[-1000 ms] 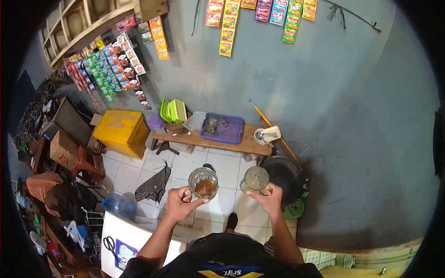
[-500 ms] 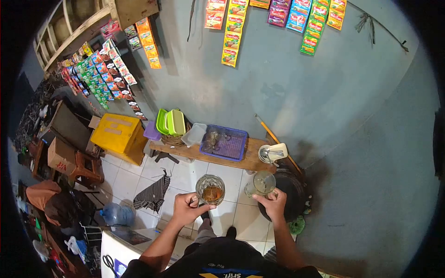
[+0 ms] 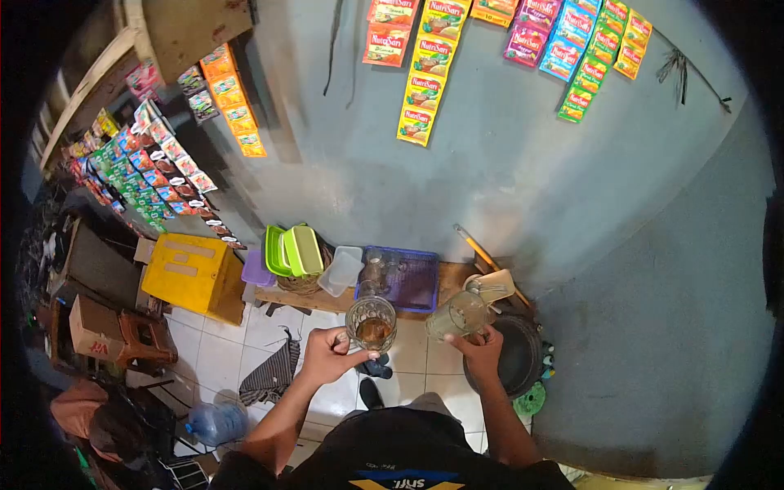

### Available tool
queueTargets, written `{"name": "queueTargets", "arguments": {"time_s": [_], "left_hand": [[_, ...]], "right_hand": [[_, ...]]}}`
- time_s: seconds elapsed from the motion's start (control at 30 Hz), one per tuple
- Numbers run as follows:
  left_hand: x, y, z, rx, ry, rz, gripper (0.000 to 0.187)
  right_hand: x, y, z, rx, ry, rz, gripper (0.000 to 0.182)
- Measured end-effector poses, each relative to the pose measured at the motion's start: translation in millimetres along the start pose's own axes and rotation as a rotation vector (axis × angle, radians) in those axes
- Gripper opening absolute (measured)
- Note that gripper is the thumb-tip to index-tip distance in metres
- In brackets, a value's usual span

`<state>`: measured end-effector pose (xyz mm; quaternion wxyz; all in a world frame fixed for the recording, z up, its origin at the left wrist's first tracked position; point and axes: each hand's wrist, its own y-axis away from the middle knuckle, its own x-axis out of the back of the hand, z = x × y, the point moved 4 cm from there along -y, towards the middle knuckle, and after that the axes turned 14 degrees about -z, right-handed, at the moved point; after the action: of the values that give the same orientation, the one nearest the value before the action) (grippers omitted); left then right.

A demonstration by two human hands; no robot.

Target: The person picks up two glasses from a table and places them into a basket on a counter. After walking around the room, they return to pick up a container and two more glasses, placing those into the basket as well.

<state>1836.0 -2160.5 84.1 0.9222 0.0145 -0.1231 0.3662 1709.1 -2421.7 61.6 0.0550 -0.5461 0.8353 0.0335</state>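
Observation:
My left hand (image 3: 328, 357) is closed around the handle of a clear, patterned glass mug (image 3: 371, 324). A little brown-orange liquid (image 3: 374, 330) lies at its bottom. In my right hand (image 3: 480, 351) is a second glass mug (image 3: 457, 317), gripped at its handle side and tilted. It looks cloudy, and I cannot make out its contents. The two mugs are apart, side by side, in front of the wooden bench. Behind them on the bench stands a blue-purple plastic basket (image 3: 415, 282) with a few glasses (image 3: 376, 269) in it.
Green containers (image 3: 304, 250) and a clear tub (image 3: 340, 271) sit left on the bench (image 3: 331, 303). A dark round tub (image 3: 508, 357) stands near my right hand. A yellow box (image 3: 192, 273), a striped cloth (image 3: 271, 373) and a water jug (image 3: 218, 422) are left. Sachet strips (image 3: 425, 82) hang on the wall.
My view has shifted, and both mugs now appear nearer the bench. The right mug leans over more. My feet have moved forward, and the white surface at lower left has left the view.

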Motion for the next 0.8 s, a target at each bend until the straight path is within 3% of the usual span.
{"name": "queueTargets", "arguments": {"time_s": [0.17, 0.27, 0.37, 0.4, 0.47, 0.5, 0.53, 0.6, 0.67, 0.73, 0.8], "left_hand": [[6.3, -39.6, -21.5, 0.111, 0.102, -0.076, 0.06], [-1.7, -64.4, -43.8, 0.131, 0.117, -0.086, 0.061], [-13.8, -87.7, -79.9, 0.255, 0.167, -0.066, 0.059], [-19.1, -98.3, -90.0, 0.271, 0.213, -0.091, 0.057], [-31.3, -110.2, -132.4, 0.343, 0.356, -0.117, 0.053], [-37.9, -112.1, -177.2, 0.309, 0.382, -0.057, 0.041], [-39.2, -123.1, -180.3, 0.302, 0.34, -0.011, 0.036], [-48.8, -137.3, -207.0, 0.354, 0.215, 0.076, 0.048], [-59.2, -147.8, -249.9, 0.507, 0.116, 0.065, 0.047], [-77.7, -168.1, -269.3, 0.607, 0.21, 0.119, 0.047], [-86.4, -176.4, -314.8, 0.692, 0.112, 0.078, 0.043]], "right_hand": [[-0.8, -25.1, 14.5, -0.067, -0.021, 0.034, 0.04], [7.7, -41.2, 29.9, -0.145, 0.191, 0.045, 0.036], [12.0, -66.4, 61.9, -0.165, 0.028, 0.066, 0.037], [20.0, -72.5, 77.3, -0.27, 0.101, 0.103, 0.032], [25.4, -92.0, 92.9, -0.273, 0.024, 0.147, 0.029], [28.7, -102.1, 103.1, -0.266, -0.043, 0.189, 0.027], [45.7, -103.7, 149.3, -0.243, 0.033, 0.186, 0.024], [62.8, -122.1, 201.4, -0.285, -0.084, 0.3, 0.026], [68.9, -136.9, 222.4, -0.382, -0.116, 0.449, 0.043], [71.9, -156.2, 253.1, -0.385, -0.082, 0.444, 0.04], [74.6, -168.8, 284.9, -0.388, -0.042, 0.441, 0.038]]}}
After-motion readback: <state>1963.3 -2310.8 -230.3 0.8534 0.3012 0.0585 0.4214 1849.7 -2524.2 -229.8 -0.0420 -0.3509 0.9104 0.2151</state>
